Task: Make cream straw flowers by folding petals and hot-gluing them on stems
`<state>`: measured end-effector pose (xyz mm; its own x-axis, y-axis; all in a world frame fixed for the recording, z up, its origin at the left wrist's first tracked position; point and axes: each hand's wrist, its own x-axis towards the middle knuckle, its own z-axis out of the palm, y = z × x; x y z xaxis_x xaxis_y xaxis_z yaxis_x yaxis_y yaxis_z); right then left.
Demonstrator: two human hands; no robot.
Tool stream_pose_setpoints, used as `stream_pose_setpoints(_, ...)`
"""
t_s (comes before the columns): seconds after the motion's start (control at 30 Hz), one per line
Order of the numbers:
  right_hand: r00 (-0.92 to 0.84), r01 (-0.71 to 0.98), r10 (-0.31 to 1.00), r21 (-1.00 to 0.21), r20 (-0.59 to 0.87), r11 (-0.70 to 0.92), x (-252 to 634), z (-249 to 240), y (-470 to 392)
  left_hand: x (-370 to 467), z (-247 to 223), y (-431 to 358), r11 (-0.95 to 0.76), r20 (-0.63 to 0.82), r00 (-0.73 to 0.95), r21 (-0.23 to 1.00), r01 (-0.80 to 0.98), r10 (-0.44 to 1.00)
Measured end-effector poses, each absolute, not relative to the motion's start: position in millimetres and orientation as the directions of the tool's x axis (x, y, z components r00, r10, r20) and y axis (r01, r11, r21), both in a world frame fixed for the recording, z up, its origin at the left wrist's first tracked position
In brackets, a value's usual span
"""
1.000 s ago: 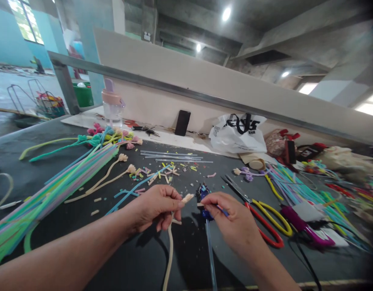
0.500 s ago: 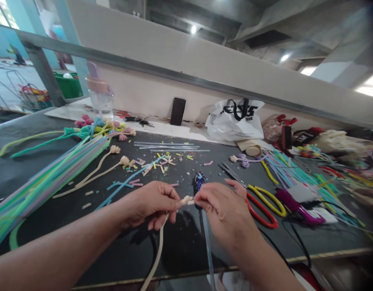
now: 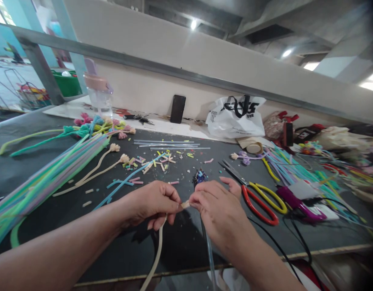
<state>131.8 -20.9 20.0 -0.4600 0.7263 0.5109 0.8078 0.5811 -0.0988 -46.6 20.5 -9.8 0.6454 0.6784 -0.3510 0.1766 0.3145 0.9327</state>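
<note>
My left hand pinches a cream cord near its upper end; the cord hangs down past the table's front edge. My right hand is closed on the other side of the same small cream piece, and the two sets of fingertips are almost touching. Only a short bit of it shows between them. Just behind my right hand is a dark blue beaded tip, with a clear bluish rod running down below the hand. Scissors with red and yellow handles lie right of my right hand.
Coloured cords are bundled at the left, with more at the right. Short cut pieces and clear sticks lie mid-table. Behind stand a bottle, a phone and a white bag. A purple tool is at right.
My right hand has moved slightly left, towards my left fingertips, and less of the cream piece shows between them. My left hand is nearly where it was.
</note>
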Motion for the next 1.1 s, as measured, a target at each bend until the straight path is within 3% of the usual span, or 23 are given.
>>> stream_pose_setpoints(1.1,-0.444,0.806,0.779,-0.183,0.442,0.563,127.7,10.9,-23.2,-39.9,-11.3,18.0,0.195,-0.329,0.569,0.939,0.284,0.754)
